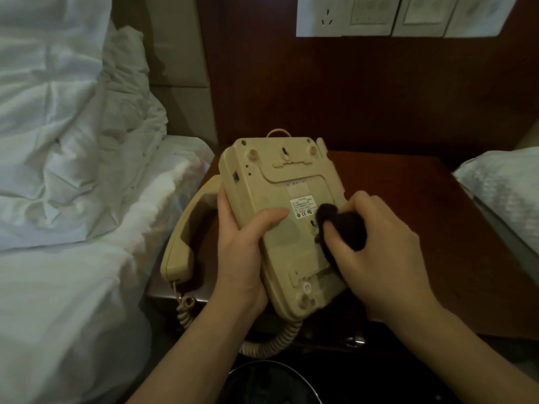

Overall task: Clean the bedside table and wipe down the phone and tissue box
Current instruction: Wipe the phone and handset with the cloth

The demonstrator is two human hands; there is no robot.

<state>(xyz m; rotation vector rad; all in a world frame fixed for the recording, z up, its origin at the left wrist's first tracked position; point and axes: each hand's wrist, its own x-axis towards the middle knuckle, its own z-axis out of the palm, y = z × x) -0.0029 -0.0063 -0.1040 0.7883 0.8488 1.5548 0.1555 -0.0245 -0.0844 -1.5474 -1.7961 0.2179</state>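
Both hands work on a beige plastic corded phone base point(280, 217), which is turned bottom-up so its underside with a white label faces the camera. The left hand point(245, 246) grips the base along its left edge, thumb curled over onto the underside and fingers wrapped behind. The right hand point(376, 255) is clenched around a dark bunched cloth point(341, 228), pressing it against the underside just right of the label. The base is held over the front part of a dark reddish-brown wooden desk point(408, 228) that stands between two beds. A beige handset point(186, 237) lies off its cradle at the desk's left edge, just beside the left hand, and its coiled beige cord point(271, 342) hangs over the desk front and loops under the base. Rumpled white bedding point(73, 170) fills the left side, and a white pillow corner point(501, 193) shows at the right. White wall switch plates point(379, 16) sit on the wooden panel behind. A dark round bin point(271, 383) is partly visible below the desk.
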